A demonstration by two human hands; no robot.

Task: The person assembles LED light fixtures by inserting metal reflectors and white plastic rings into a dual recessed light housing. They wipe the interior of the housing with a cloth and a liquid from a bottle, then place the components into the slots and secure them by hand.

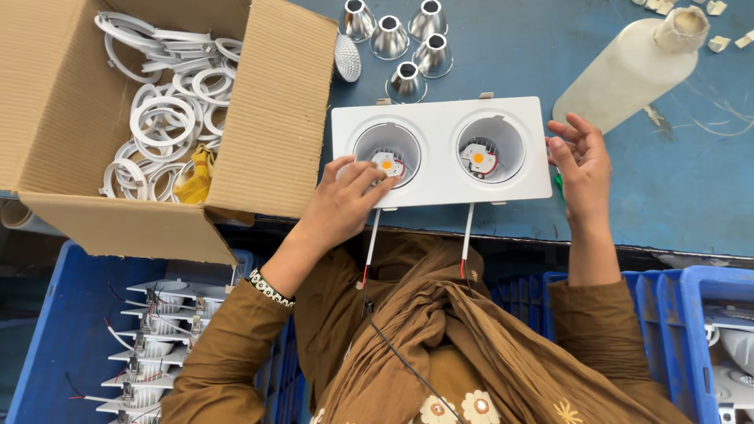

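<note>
On the blue worktable (675, 196), white rectangular twin-socket downlight housing (440, 153) lies long axis left–right; left hand (345, 200) fingers curled into left socket, nearer its LED chip; right hand (585, 169) half-open, steadying right end.

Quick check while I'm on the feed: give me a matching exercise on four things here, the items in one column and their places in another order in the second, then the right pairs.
Things:
1. White plastic rings
2. Shiny silver cone reflectors
3. White rectangular twin-hole lamp housing
4. Cream plastic bottle

Places:
A. Lying on the blue table, top right
B. Between the left hand and right hand
C. Heaped inside the cardboard box
D. Grouped on the table beyond the housing

Pairs: 1-C, 2-D, 3-B, 4-A
</note>
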